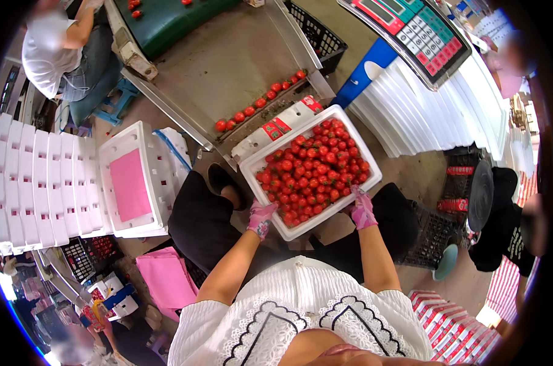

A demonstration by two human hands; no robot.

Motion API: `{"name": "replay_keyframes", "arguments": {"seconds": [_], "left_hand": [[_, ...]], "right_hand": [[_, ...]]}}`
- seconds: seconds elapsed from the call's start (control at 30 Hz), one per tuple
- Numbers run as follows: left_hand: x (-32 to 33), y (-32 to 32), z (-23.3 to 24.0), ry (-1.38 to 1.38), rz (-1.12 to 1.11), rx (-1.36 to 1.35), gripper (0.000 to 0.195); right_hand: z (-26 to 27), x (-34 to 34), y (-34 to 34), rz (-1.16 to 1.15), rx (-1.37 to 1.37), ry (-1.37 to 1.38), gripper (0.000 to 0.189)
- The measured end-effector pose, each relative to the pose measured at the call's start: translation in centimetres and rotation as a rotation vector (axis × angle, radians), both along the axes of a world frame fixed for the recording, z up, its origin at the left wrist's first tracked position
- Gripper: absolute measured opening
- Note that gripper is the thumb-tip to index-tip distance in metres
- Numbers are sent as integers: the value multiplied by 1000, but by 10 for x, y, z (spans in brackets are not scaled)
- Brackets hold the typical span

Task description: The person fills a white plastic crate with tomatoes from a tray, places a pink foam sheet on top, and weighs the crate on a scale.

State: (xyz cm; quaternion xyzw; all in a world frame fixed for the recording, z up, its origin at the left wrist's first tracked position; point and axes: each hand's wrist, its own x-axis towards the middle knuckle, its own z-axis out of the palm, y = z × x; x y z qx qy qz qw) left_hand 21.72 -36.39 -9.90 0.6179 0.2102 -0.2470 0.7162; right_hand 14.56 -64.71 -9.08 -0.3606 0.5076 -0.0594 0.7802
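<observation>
A white foam box (263,207) full of small red tomatoes (313,174) sits tilted in the view before me, between my knees. My left hand (261,218), in a pink patterned glove, grips the box at its near left corner. At the near right side, my right hand (363,209), gloved alike, holds the rim with its fingertips over the edge. Beyond the box, a metal chute (221,82) ends in a lip where a row of loose tomatoes (249,111) rests. The underside of the box is hidden.
Stacked white foam boxes (43,178) stand left, near one holding a pink sheet (131,185). More pink sheets (166,279) lie below them. At right are a weighing scale's keypad (422,41), stacked white lids (409,110) and a black crate (429,235). Other people sit around.
</observation>
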Motion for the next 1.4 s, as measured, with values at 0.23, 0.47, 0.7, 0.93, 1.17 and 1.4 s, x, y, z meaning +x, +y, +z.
{"name": "replay_keyframes", "arguments": {"seconds": [0.23, 0.47, 0.7, 0.93, 1.17, 1.4], "left_hand": [[20, -13, 71, -21, -268, -107, 45], [5, -20, 113, -136, -207, 78, 35], [0, -32, 139, -341, -179, 90, 32], [-5, -33, 145, -310, -255, 253, 43], [-7, -18, 119, -417, -158, 205, 37], [-1, -22, 153, -355, -281, 294, 38]], "right_hand": [[50, -55, 1, -27, -238, -260, 23], [89, -55, 1, -170, -63, -275, 25], [120, -44, 4, -261, -18, -422, 26], [166, -35, 9, -145, 109, -570, 43], [176, -19, 21, -234, 144, -563, 21], [142, -32, 13, -252, 119, -513, 30]]}}
